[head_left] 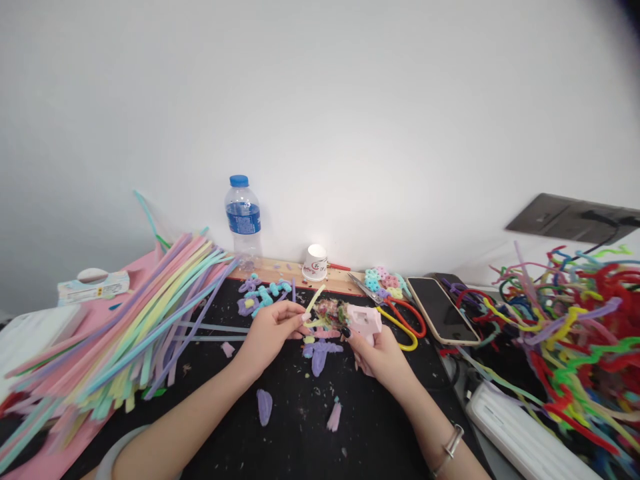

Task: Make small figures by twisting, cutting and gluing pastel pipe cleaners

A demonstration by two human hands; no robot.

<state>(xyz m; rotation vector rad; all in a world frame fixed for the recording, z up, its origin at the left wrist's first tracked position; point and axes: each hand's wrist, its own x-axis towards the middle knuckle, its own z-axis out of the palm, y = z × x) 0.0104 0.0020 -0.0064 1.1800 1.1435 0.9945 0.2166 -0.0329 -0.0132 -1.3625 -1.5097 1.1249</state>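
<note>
Centre of frame: left hand (276,327) pinches a pale yellow stem (315,300), long axis slanting, free end pointing up and right. Right hand (379,350) closed round a pale pink device (366,321); its fibre-clogged end points left, at the stem. Purple fuzzy piece (320,355) just below. Bottle (243,220), upper left of centre: upright, blue cap, blue label, lettering too small to read. Paper cup (315,263), upper centre: upright, red and black print, illegible; contents hidden. Scissors (400,317) right of the device.
</note>
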